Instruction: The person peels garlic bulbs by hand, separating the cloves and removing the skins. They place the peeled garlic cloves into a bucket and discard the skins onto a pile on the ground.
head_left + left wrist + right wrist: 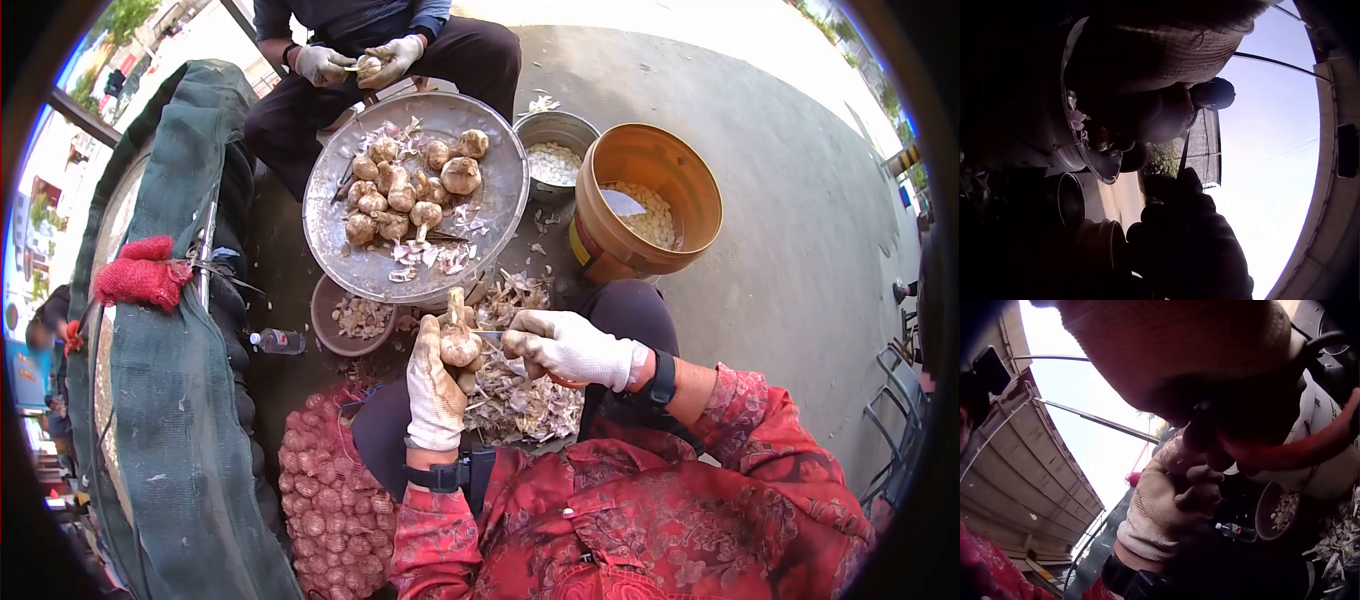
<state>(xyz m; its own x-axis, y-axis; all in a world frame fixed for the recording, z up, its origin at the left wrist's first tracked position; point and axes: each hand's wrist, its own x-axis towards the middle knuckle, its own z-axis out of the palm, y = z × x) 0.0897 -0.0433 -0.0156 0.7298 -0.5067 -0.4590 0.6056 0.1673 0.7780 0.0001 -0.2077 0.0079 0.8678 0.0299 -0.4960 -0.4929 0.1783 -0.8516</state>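
Tray edges: round metal tray (500, 185), rim raised; bulb pile (400, 195) and loose skins inside it.
Room, near side of tray: garlic bulb (460, 347) held just off the near rim; peel heap (525, 402) below the hands.
Room, right of tray: metal pot (541, 126) just beside rim, then orange bucket (622, 245); grey floor (790, 230) beyond.
Room, left of tray: green mesh cover (170, 400) on a long raised edge; brown bowl (322, 322) near the tray's lower left, bottle (280, 342) beside bowl.
Hidden: right fingers cover most of the knife (490, 331); handle unclear, reddish curved piece (1285, 450) shows by that hand. Tray partly covers the bowl. Net sack (335, 500) cut off at bottom.
Hard to see: left wrist view mostly dark, blade tip in silhouette; right wrist view dark around the grip.
Left hand (436, 393): gloved, upright, fingers and thumb round the bulb, stem pointing to tray.
Right hand (577, 347): gloved, fingers curled in a pinch on the knife, forearm angled in from lower right, blade toward the bulb; blade contact can't tell.
Across tray: other person's gloved hands (393, 62) hold a bulb.
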